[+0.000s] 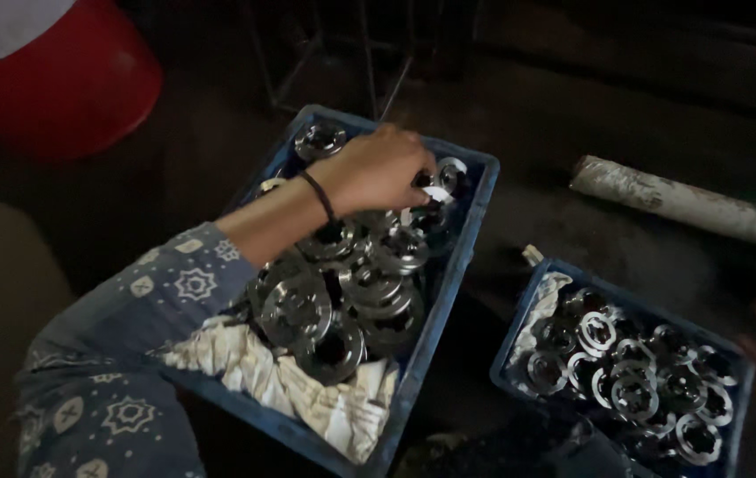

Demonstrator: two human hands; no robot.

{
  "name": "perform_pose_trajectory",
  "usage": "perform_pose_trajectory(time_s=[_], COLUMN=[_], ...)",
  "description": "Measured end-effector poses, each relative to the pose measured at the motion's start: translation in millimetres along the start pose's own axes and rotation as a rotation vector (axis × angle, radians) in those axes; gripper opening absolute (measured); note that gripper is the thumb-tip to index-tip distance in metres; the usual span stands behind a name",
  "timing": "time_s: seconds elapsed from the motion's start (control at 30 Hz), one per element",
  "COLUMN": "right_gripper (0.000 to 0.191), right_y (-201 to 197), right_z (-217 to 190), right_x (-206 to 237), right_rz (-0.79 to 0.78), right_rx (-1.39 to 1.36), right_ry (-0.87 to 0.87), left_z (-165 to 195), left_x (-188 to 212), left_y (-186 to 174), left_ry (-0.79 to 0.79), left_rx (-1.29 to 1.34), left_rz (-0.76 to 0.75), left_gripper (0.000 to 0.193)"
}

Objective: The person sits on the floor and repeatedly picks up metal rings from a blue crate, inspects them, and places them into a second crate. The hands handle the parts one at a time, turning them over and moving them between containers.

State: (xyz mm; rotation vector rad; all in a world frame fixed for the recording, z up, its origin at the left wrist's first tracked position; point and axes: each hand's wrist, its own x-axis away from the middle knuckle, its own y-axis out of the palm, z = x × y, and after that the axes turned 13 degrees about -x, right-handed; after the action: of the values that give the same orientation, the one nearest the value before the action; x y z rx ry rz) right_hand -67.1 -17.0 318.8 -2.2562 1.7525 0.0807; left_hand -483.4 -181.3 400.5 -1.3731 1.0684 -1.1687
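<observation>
Blue cloth with pale star and flower shapes covers the sleeve (pixel 121 354) closest to us, at the bottom left. It belongs to the left hand (pixel 378 168), which reaches into the big blue crate (pixel 448 265). A thin dark band (pixel 318 195) sits around the wrist. The fingers curl down over the far right corner of this crate and look closed around 1 shiny metal ring (pixel 441 181), though the fingertips are partly hidden. The right hand is not in the picture.

The crate is hard plastic with straight walls. It is full of round, flat, shiny metal rings (pixel 333 292) with holes in the middle and little notches inside. They lie in a messy heap, too many and too piled up to count. Crumpled whitish paper (pixel 307 389) with print on it lines the near side of the crate.

To the right sits 1 smaller blue crate (pixel 506 350). It holds smaller notched rings (pixel 625 372), lying flat close together, also too many to count well. A bit of pale paper (pixel 546 305) pokes up at its left side.

Both crates rest on a dark, dull floor (pixel 572 230). 1 long, rough grey pipe (pixel 687 204) lies behind the small crate. 1 smooth red tub (pixel 68 80) stands at the top left.
</observation>
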Motion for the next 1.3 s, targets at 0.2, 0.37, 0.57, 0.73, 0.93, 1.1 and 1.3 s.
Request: perform_pose_trajectory(time_s=[0.2,0.37,0.57,0.73,0.93,1.1,1.3], right_gripper=[0.066,0.072,0.075,0.081,0.038,0.039,0.027], right_y=[111,203,261,292,293,227,181], right_z=[-54,-68,-47,-26,-34,-57,-83], right_x=[-35,-69,-84,-83,-96,-127,-143], right_rz=[-0.567,-0.821,-0.909,-0.96,-0.927,-0.682,-0.462], right_rx=[0.5,0.647,0.762,0.851,1.074,0.568,0.616], right_ry=[-0.161,-0.48,-0.697,-0.847,-0.988,-0.738,-0.94], left_z=[1,-11,-60,-81,-57,-24,4], left_x=[-27,-35,1,19,1,-35,-64], left_y=[39,36,-3,16,43,46,57], left_ry=[0.046,0.077,0.074,0.087,-0.041,-0.019,-0.013], left_rx=[-0.181,-0.155,0.033,0.079,0.049,0.052,-0.132], left_rz=[0.126,0.19,0.067,-0.193,0.032,-0.035,-0.178], left_gripper=[0.044,0.029,0.025,0.029,0.037,0.046,0.046])
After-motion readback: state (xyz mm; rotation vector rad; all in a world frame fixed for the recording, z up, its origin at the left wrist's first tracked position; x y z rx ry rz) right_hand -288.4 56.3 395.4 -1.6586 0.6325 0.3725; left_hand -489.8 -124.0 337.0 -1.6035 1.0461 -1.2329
